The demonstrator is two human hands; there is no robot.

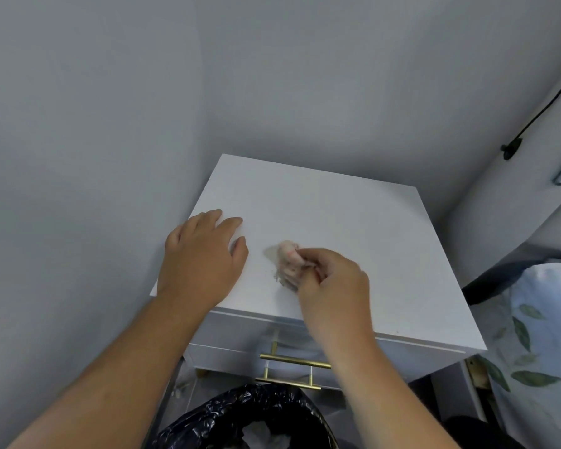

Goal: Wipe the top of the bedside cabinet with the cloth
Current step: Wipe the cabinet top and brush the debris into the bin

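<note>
The white bedside cabinet (pixel 337 222) stands in a corner between grey walls, its flat top facing me. My right hand (pixel 331 283) is shut on a small crumpled pale pink cloth (pixel 287 257), pressing it onto the top near the front middle. A little grey dust lies beside the cloth. My left hand (pixel 201 254) rests flat on the top's front left part, fingers spread, holding nothing.
Gold bar handles (pixel 292 361) run across the drawer fronts below the top. A bin lined with a black bag (pixel 250 416) stands right in front of the cabinet. A bed with leaf-print bedding (pixel 538 335) is at the right. A black cable (pixel 538 115) hangs on the right wall.
</note>
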